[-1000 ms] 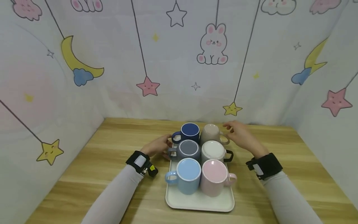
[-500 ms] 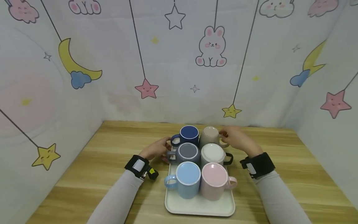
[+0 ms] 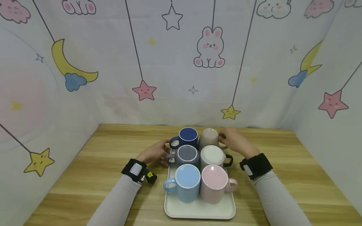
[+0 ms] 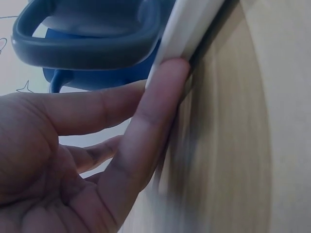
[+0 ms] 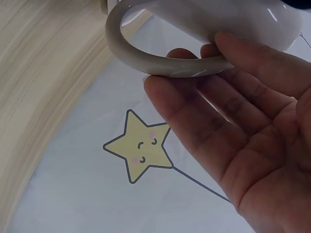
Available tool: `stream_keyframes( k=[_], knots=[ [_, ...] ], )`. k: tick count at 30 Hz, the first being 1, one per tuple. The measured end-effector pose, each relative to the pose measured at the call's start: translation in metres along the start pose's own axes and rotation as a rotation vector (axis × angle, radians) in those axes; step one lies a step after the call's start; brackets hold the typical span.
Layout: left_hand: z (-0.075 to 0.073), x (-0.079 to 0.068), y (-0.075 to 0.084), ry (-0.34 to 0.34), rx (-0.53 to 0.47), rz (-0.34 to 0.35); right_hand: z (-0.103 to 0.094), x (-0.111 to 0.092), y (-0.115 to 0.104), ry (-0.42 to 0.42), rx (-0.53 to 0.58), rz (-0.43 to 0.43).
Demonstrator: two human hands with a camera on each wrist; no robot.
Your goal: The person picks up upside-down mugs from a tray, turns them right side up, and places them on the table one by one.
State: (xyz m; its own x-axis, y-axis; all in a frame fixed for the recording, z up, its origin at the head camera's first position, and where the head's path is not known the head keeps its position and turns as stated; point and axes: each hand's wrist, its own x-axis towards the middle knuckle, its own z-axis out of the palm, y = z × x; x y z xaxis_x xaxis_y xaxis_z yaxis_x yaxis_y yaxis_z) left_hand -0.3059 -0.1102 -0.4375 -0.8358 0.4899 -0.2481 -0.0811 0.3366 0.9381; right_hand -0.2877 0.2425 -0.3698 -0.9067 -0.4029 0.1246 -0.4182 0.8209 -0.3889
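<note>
Several mugs stand upside down in two columns on a white tray point(image 3: 200, 211). My right hand point(image 3: 238, 142) grips the handle of the beige mug point(image 3: 210, 134) at the back right; in the right wrist view its fingers lie behind the handle point(image 5: 146, 63), with the thumb by the mug wall. At the tray's left side, my left hand point(image 3: 152, 153) touches the rim point(image 4: 182, 36) with fairly straight digits. Near it are the grey mug point(image 3: 186, 154) and the navy mug point(image 3: 188, 135).
A white mug with a black handle point(image 3: 212, 154) stands in the middle right. A light blue mug point(image 3: 188, 182) and a pink mug point(image 3: 213, 183) fill the front row. Behind the wooden table point(image 3: 113, 169) hangs a printed cloth point(image 3: 175, 72).
My right hand has moved left and inward from beside the beige mug and now grips its handle. The left hand stays at the tray's edge. The head view has shifted slightly.
</note>
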Motion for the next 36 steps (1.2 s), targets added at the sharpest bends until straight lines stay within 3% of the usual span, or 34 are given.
stream_keyframes(
  k=[20,29,36],
  knots=[
    [-0.001,-0.002,0.001,-0.003,-0.01,-0.009,0.002,0.0,0.002,0.056,-0.003,-0.049],
    [-0.001,-0.002,0.0,-0.004,-0.026,-0.018,-0.008,-0.003,0.001,0.057,0.039,-0.009],
    [-0.002,-0.002,0.003,-0.012,-0.012,-0.015,-0.021,-0.006,-0.004,0.104,0.024,-0.001]
  ],
)
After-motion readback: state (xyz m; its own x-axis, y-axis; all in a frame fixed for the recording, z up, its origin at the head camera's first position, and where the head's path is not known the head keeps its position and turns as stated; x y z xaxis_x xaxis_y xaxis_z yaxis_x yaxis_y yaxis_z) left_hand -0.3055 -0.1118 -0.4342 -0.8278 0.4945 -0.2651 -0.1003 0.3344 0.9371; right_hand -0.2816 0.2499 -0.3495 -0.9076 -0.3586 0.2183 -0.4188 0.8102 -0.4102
